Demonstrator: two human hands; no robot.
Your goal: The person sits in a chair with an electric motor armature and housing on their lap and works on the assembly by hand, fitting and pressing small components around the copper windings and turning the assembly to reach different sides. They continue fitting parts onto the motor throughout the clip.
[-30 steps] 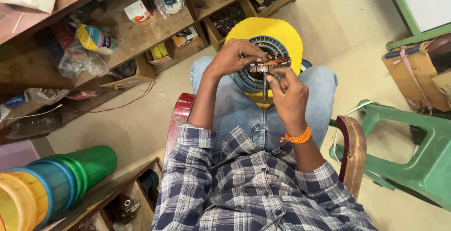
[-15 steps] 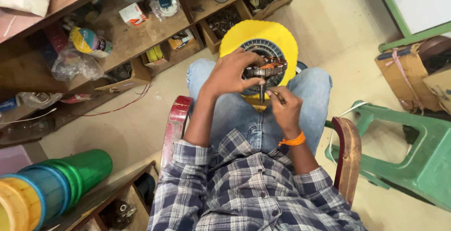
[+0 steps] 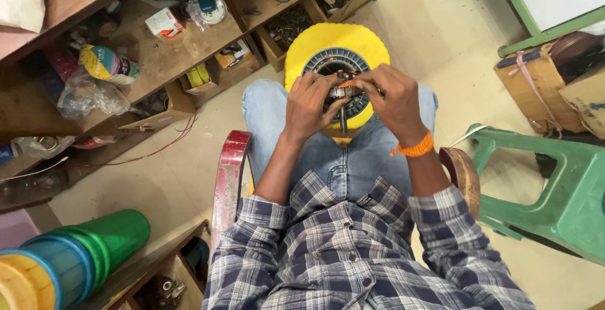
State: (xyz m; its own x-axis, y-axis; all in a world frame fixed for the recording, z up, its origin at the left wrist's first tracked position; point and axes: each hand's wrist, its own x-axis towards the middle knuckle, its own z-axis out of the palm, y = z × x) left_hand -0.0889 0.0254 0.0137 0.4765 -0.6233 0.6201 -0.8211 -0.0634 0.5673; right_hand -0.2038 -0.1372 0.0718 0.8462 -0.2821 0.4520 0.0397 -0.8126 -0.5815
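Observation:
I sit in a chair and look down at my lap. A round yellow disc [image 3: 315,45] with a dark slotted metal ring [image 3: 328,61] in its middle rests on my knees. My left hand [image 3: 310,107] and my right hand [image 3: 392,103] meet above the ring. Both pinch a small metal part with orange wire [image 3: 340,90] between the fingertips. A thin metal shaft [image 3: 343,119] hangs down from that part. An orange thread band [image 3: 414,148] circles my right wrist.
Wooden shelves [image 3: 170,58] at the left hold boxes, bags and small tins. A green plastic stool [image 3: 561,190] stands at my right, cardboard boxes [image 3: 542,83] behind it. Stacked coloured plastic cups [image 3: 69,259] lie at the lower left. Red chair arms [image 3: 227,177] flank my legs.
My right hand has risen to meet the left one over the ring, so both now grip the small part. The view has shifted slightly.

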